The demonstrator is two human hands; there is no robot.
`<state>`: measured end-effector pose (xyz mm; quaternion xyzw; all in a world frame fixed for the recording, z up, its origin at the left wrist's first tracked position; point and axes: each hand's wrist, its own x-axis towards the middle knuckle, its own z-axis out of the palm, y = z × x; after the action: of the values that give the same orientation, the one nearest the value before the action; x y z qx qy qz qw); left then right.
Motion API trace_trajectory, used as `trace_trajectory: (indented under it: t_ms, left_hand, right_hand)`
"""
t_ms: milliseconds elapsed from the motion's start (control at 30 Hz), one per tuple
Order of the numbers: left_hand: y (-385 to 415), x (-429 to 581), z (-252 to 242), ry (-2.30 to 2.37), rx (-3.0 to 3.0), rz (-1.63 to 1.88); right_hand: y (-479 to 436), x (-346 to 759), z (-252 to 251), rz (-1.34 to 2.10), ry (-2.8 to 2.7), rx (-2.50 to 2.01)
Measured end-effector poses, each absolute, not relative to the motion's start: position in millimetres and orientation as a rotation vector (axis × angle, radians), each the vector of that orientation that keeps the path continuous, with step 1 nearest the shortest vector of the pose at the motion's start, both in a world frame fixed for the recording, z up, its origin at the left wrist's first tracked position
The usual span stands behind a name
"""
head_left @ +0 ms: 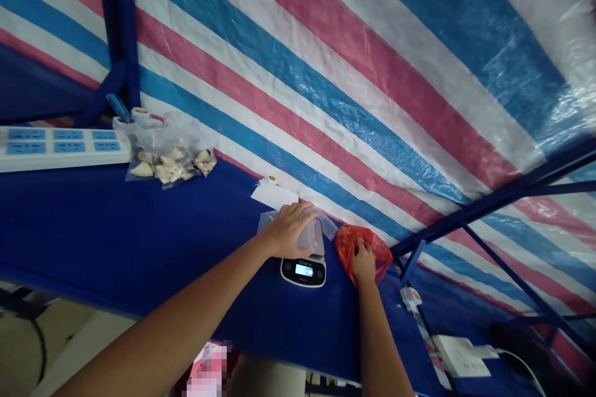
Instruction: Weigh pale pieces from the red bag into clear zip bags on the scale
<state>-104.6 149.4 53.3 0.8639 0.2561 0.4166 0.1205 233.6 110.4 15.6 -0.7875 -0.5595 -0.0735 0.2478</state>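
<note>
My left hand [289, 231] is over a kitchen scale [303, 271] with a lit display. Its thumb and fingers curve around a clear plastic bag [307, 237] that lies on the weighing plate and spreads to both sides. To the right of the scale, my right hand [364, 260] reaches into the mouth of a red plastic bag [345, 243]. The fingers of that hand are bent and partly hidden, with a small dark spot by them; what they hold, I cannot make out.
Behind the scale lies a white card [275, 196]. A clear bag of pale dried pieces [168, 166] sits at the left by a white power strip [65, 148]. A striped tarp [288, 74] backs the blue table [93, 217]. Another white socket block [460, 355] is at lower right.
</note>
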Motion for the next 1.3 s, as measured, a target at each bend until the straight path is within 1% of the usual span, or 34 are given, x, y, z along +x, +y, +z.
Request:
trace_trajectory:
  t_ms: [200, 333, 467, 833, 1067, 1233, 1300]
  left_hand:
    - [149.4, -102.2, 52.6, 0.705, 2.506, 1.230]
    - [149.6, -98.2, 48.8, 0.685, 2.511, 1.272]
    - [150.1, -97.1, 45.9, 0.722, 2.534, 1.238]
    - [149.6, -97.1, 48.9, 0.738, 2.522, 1.204]
    - [145.3, -96.6, 53.7, 0.637, 2.491, 1.239]
    - [133.3, -92.3, 64.6, 0.504, 2.435, 1.225]
    - [130.1, -89.9, 65.2, 0.480, 2.415, 1.207]
  right_hand:
    - [101.1, 232.1, 1.1, -0.277, -1.485, -2.151]
    - [99.4, 236.5, 1.9, -0.276, -1.450, -2.113]
    - [96.8, 241.1, 5.0, -0.268, -1.350, -2.076]
    - [90.1, 246.2, 14.6, -0.077, -0.948, -1.850]
    - [81.8, 225.7, 42.2, 0.335, -0.932, -1.535]
    - [72.9, 184.4, 62.0, 0.840, -1.003, -1.289]
    - [70.3, 161.9, 74.1, 0.983, -1.074, -1.257]
